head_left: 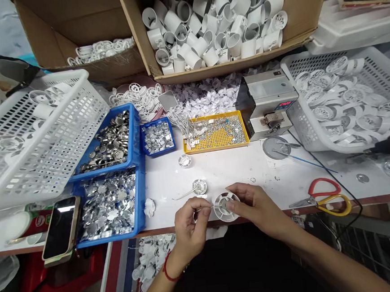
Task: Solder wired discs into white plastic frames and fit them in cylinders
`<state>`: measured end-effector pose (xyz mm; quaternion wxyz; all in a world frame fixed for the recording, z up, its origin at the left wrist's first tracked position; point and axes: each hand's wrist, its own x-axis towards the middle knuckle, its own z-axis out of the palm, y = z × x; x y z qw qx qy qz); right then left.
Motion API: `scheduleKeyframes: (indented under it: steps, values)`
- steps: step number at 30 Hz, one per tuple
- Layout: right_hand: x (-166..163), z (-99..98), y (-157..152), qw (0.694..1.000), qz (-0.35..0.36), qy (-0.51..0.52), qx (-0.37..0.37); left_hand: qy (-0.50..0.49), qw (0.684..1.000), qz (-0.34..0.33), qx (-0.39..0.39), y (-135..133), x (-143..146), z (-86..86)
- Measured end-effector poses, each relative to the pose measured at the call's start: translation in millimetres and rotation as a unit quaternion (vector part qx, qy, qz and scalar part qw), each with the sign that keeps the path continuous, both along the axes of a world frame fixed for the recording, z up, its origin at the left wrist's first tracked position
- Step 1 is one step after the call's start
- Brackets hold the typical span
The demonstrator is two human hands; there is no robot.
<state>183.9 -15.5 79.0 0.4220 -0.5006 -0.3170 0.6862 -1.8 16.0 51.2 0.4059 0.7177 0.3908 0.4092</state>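
My right hand (251, 203) grips a round white plastic part (221, 214) with spokes, thumb across its face and fingers behind its rim. A metal piece shows in the middle of that part. At its left edge, my left hand (191, 220) is closed in a pinch on what looks like a thin pale wire (210, 207); the fingers hide most of it. Just beyond the hands lies a smaller round white part (200, 187) with a wire running off to the left. Farther back is another small round white part (184, 160).
Blue trays of metal discs (110, 204) and metal caps (111, 139) stand left, by a phone (60, 228). A yellow tray (215, 148) holds small metal parts. A grey machine (267, 95) stands behind; scissors (330, 197) and a white basket (316, 141) are right.
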Motion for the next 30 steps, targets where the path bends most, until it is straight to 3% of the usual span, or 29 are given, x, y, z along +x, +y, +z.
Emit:
scheduleKeyframes:
  steps: [3,9,12,16,19,23,30]
  values:
    - [1.6,-0.3,2.0,1.0,-0.004,-0.019,0.005,0.009,1.0,-0.006,-0.011,3.2,-1.1,5.3]
    - [3.9,-4.8,2.9,0.997,0.032,-0.068,0.026,0.189,0.977,-0.088,0.045,12.0,4.8,20.7]
    - [4.5,-10.9,4.4,0.999,0.021,-0.045,0.017,0.194,0.977,-0.084,0.012,11.6,9.2,14.4]
    - [5.8,-21.1,9.0,0.997,0.06,0.055,0.012,0.15,0.986,-0.065,-0.04,6.8,10.3,1.6]
    - [5.4,-27.7,10.3,0.992,0.069,0.106,-0.006,0.137,0.989,-0.05,-0.003,3.0,8.9,-4.3]
    - [2.2,-31.1,9.6,0.995,0.05,0.082,0.0,0.143,0.988,-0.041,0.047,1.1,7.6,-9.1]
    - [-9.0,-26.1,-1.4,0.993,0.025,0.097,-0.057,0.209,0.971,-0.012,0.112,-10.4,11.9,-9.1]
